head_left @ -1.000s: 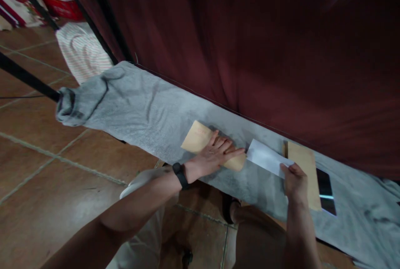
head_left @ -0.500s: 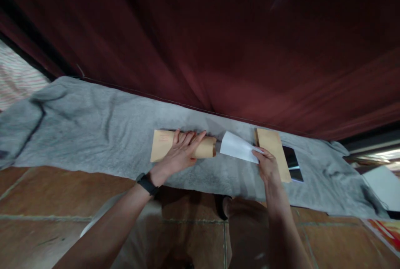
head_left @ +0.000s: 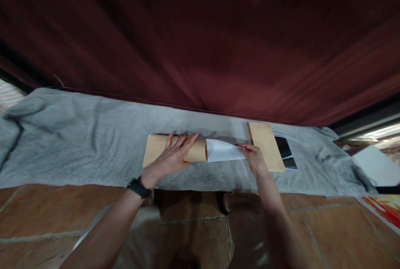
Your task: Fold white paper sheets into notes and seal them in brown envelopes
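A brown paper envelope (head_left: pixel 197 150) lies on the grey cloth, its mouth bulging on the right side. Across its middle rests my left hand (head_left: pixel 171 154), with fingers over the far edge and the thumb at the near edge, gripping it. My right hand (head_left: pixel 254 156) pinches the right end of a folded white sheet of paper (head_left: pixel 223 150). The sheet's left end meets the envelope's mouth; how much of it lies inside is hidden. Just beyond my right hand is a stack of brown envelopes (head_left: pixel 265 144).
A dark phone-like object (head_left: pixel 283 148) lies partly under the envelope stack. The grey cloth (head_left: pixel 78 135) covers a long narrow surface against a dark red curtain (head_left: pixel 200 52). Floor tiles (head_left: pixel 40 210) show below. A white flat-topped object (head_left: pixel 376 165) stands at the right.
My right hand has moved left, bringing the white paper from a gap away up to the envelope's mouth. My left hand keeps its hold on the envelope. The view has shifted slightly.
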`<state>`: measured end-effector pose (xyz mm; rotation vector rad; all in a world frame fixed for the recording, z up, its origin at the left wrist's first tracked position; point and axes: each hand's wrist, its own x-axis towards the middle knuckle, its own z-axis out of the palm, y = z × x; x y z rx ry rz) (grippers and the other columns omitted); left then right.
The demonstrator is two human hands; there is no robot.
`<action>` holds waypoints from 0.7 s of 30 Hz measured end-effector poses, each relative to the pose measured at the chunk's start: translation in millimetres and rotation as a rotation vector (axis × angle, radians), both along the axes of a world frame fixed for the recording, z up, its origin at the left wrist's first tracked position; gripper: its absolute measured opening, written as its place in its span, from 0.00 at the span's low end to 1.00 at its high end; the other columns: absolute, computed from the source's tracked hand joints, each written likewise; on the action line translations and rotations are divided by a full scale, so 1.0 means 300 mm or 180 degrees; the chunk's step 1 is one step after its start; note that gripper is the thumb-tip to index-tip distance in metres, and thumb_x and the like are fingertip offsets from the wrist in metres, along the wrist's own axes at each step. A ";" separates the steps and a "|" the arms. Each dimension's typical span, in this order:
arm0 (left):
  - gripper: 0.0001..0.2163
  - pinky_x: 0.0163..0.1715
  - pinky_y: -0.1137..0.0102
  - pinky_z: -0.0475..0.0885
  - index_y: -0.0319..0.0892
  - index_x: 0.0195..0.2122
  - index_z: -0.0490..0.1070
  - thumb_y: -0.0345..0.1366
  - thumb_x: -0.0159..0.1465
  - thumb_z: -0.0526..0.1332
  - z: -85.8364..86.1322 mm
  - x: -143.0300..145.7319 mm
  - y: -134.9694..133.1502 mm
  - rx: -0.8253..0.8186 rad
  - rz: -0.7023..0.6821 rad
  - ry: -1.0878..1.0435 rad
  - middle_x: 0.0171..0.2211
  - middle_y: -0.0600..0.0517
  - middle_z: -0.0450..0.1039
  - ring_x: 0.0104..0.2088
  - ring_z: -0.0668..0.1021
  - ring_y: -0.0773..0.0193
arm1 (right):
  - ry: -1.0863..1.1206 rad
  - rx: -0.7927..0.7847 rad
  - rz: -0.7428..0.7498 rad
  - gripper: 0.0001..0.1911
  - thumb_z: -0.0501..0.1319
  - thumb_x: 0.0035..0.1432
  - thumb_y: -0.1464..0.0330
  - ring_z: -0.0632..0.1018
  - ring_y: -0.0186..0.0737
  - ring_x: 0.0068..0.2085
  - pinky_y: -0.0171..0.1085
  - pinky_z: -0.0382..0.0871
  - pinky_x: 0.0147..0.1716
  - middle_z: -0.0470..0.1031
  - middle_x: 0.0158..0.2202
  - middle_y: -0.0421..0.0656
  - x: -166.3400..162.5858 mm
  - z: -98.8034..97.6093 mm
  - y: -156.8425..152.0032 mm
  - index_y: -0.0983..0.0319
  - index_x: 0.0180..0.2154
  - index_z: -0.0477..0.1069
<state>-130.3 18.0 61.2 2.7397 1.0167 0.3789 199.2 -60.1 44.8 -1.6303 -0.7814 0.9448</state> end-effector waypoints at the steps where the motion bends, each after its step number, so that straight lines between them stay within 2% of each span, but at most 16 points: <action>1: 0.49 0.69 0.42 0.44 0.47 0.75 0.37 0.35 0.59 0.67 0.000 0.000 -0.001 -0.0017 -0.0022 0.0014 0.62 0.41 0.64 0.64 0.66 0.45 | -0.0019 -0.0015 0.0018 0.18 0.77 0.35 0.55 0.80 0.47 0.34 0.42 0.72 0.34 0.83 0.29 0.44 0.000 0.000 0.001 0.58 0.28 0.83; 7: 0.49 0.69 0.42 0.44 0.49 0.75 0.36 0.35 0.59 0.66 -0.009 0.002 0.007 -0.0044 0.0000 -0.0015 0.63 0.41 0.64 0.64 0.67 0.44 | 0.0053 -0.0067 -0.0017 0.19 0.77 0.30 0.55 0.79 0.44 0.29 0.40 0.71 0.32 0.82 0.27 0.43 -0.006 -0.005 0.004 0.58 0.26 0.82; 13: 0.49 0.68 0.40 0.45 0.48 0.75 0.36 0.35 0.58 0.66 -0.012 0.008 0.007 -0.0024 -0.0090 0.0126 0.63 0.40 0.64 0.65 0.66 0.43 | 0.0118 -0.0006 0.0042 0.17 0.75 0.31 0.56 0.77 0.42 0.27 0.39 0.68 0.30 0.82 0.26 0.43 -0.012 -0.009 0.007 0.58 0.25 0.82; 16: 0.49 0.69 0.40 0.45 0.47 0.75 0.37 0.35 0.58 0.66 -0.013 0.014 0.000 0.0017 -0.0135 0.0183 0.64 0.39 0.62 0.65 0.65 0.43 | 0.0084 0.0065 -0.0058 0.15 0.74 0.32 0.57 0.77 0.41 0.28 0.39 0.67 0.30 0.82 0.27 0.43 -0.020 -0.017 0.015 0.58 0.24 0.81; 21: 0.50 0.69 0.40 0.44 0.47 0.75 0.38 0.35 0.57 0.66 -0.009 0.017 -0.002 -0.0057 -0.0114 0.0204 0.64 0.39 0.62 0.66 0.64 0.42 | 0.0049 0.0136 -0.0268 0.13 0.70 0.35 0.57 0.72 0.38 0.25 0.36 0.63 0.27 0.78 0.22 0.40 -0.038 -0.044 0.026 0.59 0.24 0.81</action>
